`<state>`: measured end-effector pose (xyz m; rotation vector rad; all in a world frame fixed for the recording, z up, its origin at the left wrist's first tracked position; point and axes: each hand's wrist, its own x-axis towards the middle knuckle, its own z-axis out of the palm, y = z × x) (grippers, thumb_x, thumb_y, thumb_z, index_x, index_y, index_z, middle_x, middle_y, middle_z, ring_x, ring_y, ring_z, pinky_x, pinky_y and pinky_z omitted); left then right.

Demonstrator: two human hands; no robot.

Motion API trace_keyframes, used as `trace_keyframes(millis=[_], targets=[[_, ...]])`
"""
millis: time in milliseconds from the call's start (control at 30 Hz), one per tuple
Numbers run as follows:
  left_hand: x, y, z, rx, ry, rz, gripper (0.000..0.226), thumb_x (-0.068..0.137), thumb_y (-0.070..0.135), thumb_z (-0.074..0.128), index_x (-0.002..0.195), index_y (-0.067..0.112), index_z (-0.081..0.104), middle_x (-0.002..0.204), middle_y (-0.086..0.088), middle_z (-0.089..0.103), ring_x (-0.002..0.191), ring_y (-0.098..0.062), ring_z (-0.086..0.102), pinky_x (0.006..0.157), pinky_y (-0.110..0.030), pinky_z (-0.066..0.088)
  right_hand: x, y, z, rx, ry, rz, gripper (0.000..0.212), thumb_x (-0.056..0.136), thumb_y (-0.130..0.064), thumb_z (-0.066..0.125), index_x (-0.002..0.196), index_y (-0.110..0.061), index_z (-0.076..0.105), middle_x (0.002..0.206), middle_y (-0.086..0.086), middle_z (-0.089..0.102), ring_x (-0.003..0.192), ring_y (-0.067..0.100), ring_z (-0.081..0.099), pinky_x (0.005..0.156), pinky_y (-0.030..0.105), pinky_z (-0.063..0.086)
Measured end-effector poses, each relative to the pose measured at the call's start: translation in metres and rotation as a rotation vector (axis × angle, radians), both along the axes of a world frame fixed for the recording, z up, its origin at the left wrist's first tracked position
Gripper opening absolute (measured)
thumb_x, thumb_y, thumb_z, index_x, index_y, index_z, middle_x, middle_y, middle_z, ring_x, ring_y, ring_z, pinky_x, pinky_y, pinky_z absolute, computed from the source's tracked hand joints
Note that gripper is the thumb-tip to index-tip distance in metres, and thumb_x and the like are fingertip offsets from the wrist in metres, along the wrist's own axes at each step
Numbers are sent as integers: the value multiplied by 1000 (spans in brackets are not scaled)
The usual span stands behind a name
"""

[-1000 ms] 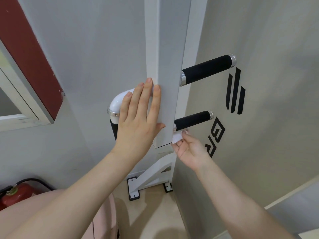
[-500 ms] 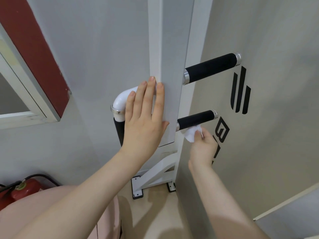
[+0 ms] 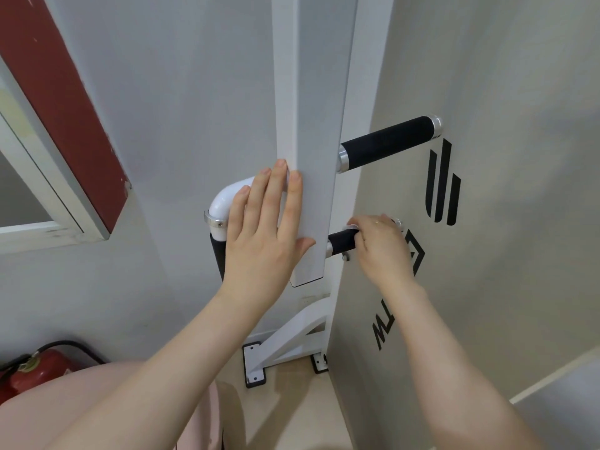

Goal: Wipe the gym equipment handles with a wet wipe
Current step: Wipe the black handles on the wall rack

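A white upright post (image 3: 316, 125) carries two black foam handles on its right side. My right hand (image 3: 380, 245) wraps over the lower handle (image 3: 341, 238) with the white wet wipe (image 3: 352, 226) under its fingers; only a sliver of the wipe shows. The upper handle (image 3: 386, 144) sticks out free above it. My left hand (image 3: 266, 228) lies flat against the post with straight fingers. Behind that hand a white elbow (image 3: 224, 199) leads down into a third black grip (image 3: 217, 254).
A grey panel with black logo marks (image 3: 443, 180) stands close on the right. The post's white foot bracket (image 3: 279, 349) is bolted to the floor below. A red fire extinguisher (image 3: 35, 368) sits at the lower left, and a window frame (image 3: 55, 228) at the left.
My right hand rose from beneath the lower handle and closed over it with the wipe. The view drifted, so the post sits lower and further right. My left hand stayed on the post.
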<state>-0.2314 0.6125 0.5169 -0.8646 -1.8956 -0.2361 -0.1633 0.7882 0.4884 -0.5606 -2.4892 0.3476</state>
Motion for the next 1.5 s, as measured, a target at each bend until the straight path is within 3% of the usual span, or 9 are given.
trace_keyframes(millis=[167,333,467,633,867,967,1133,1333,1500], targets=[[0,-3,-1,16,17,5,92,68,45,76,137,2,31,138,-19,48,130,-29,32,110,-37,14,-2,-10,22,-151,-281,324,38,90,-4,35,113,-18,61,97,4,63,91,23,55,75,32,45],[3,-4,0,1,27,2,92,69,48,74,137,3,30,139,-18,48,131,-28,31,111,-36,14,-2,-3,15,-232,-52,27,29,91,-9,38,99,-14,66,88,11,63,84,30,58,72,32,47],[8,-3,0,24,29,-13,92,69,50,74,137,4,32,137,-18,49,130,-27,33,109,-37,19,5,-26,-4,4,-19,257,30,85,-9,37,93,-8,66,83,12,64,89,29,52,75,33,37],[9,-7,2,10,54,-36,89,70,48,73,136,3,34,136,-19,51,128,-29,36,104,-42,27,17,23,-10,-76,171,-216,28,89,-2,40,99,-7,65,93,9,66,89,17,49,102,40,36],[10,-7,2,-8,12,9,89,71,42,72,137,0,30,137,-21,48,129,-30,32,107,-40,19,13,-3,-39,-12,418,50,32,82,6,40,99,-5,64,106,11,64,102,32,56,84,36,46],[11,-6,2,5,17,4,86,73,39,69,138,1,28,137,-19,49,129,-28,33,108,-38,18,13,-7,-44,-300,504,-193,41,88,12,42,118,-8,61,131,6,56,132,25,42,103,37,40],[14,-6,3,56,22,-23,73,78,31,63,137,2,31,135,-17,51,128,-27,35,107,-38,23,9,-43,-58,-161,484,71,44,90,2,34,126,-9,57,135,-1,50,131,22,39,108,32,31],[15,-5,3,65,-24,-118,73,74,22,62,137,1,31,137,-21,48,129,-30,32,108,-39,19,14,-66,-41,-881,774,-208,42,98,-1,35,134,-21,49,135,-7,48,128,14,46,107,19,32],[13,-3,5,79,-62,-110,73,73,22,59,137,0,30,137,-24,46,130,-31,30,108,-39,16,15,-63,-4,-1910,958,-226,35,98,-4,39,132,-5,46,129,12,54,109,17,57,102,27,40]])
